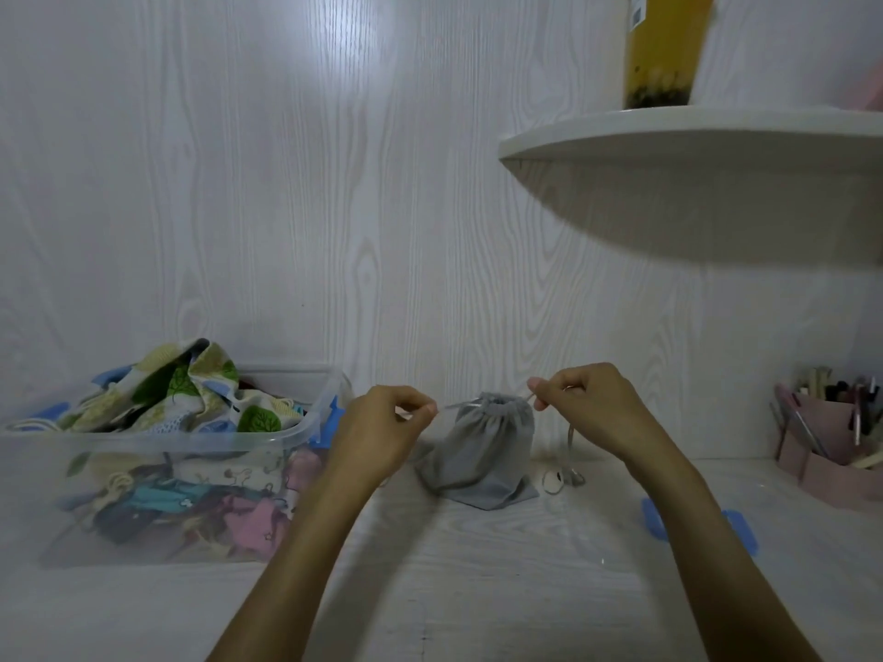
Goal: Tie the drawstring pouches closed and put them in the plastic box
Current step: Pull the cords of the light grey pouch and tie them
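A person sits at a white wood-grain table (478, 590), seen from a head-worn camera looking down at both forearms; a small grey drawstring pouch (480, 449) stands on the table between the hands, its bottom resting on the surface and its mouth gathered into tight pleats at the top.

The left hand (382, 430) is curled, thumb and fingertips pinching one end of the grey cord (458, 404) just left of the pouch mouth; the right hand (587, 408) is likewise curled and pinches the cord on the right side, with a loose tail of it hanging down to the table beside the pouch; the hands pull outward in opposite directions, most likely to cinch the opening shut before a knot is tied, and the pouch is left standing so its own weight steadies it.

The pouch sits level with the hands and slightly beyond them, near both, touched only through the cord.

To the left, just beside the left forearm, stands the clear plastic box (296, 439), heaped with patterned fabric pouches (191, 394); it probably sits close so that each tied pouch needs only a short reach; the grey pouch is not yet in it.

A blue-clipped lid (652, 518) lies on the table partly behind the right forearm; a pink pen holder (831, 470) stands at the far right; a white shelf (669, 136) above carries a yellow drink cup (664, 50).
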